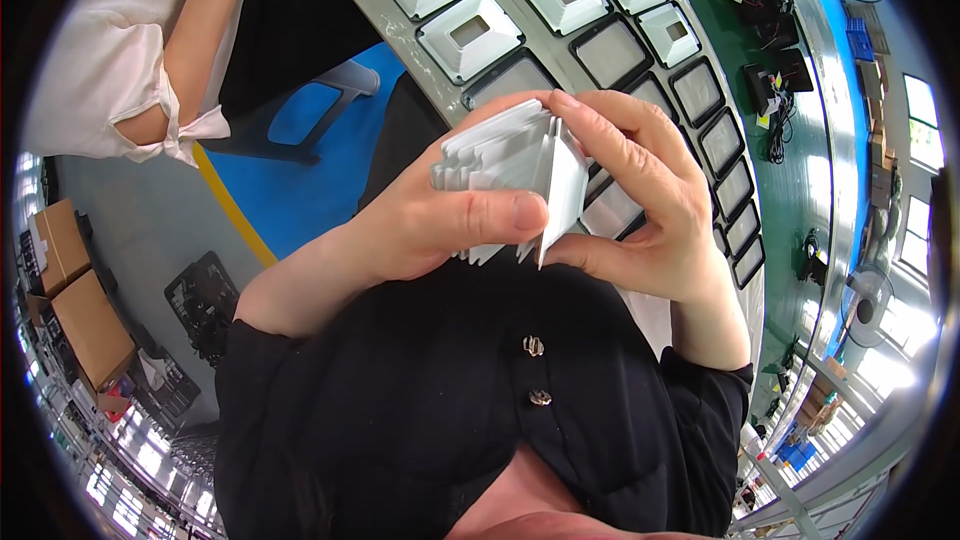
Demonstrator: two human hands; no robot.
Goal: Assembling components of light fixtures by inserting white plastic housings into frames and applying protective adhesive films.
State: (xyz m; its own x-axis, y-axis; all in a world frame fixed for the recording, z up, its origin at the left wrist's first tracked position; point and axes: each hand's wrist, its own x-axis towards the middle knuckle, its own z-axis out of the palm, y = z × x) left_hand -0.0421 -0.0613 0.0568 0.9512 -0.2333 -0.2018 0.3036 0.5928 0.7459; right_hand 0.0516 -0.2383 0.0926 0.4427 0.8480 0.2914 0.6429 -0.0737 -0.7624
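In front of my chest I hold a nested stack of white, square, sloped reflectors [495, 165]. My left hand [420, 225] is wrapped round the stack, with its thumb across the near side. My right hand [655, 190] pinches the outermost reflector [568, 185] by its edges, fingers at the far edge and thumb at the near one. That reflector stands slightly tilted against the end of the stack, and I cannot tell whether it is fully apart. Beyond my hands, black-rimmed rectangular frames [610, 52] with clear panels lie in rows on the workbench [400, 40].
Farther along, white reflectors [470, 35] with rectangular openings sit in several frames. At the upper left, another person's arm [205, 30] reaches over the bench's far end, near a blue stool [310, 115]. A green line [740, 50] on the right carries dark lamp units with cables.
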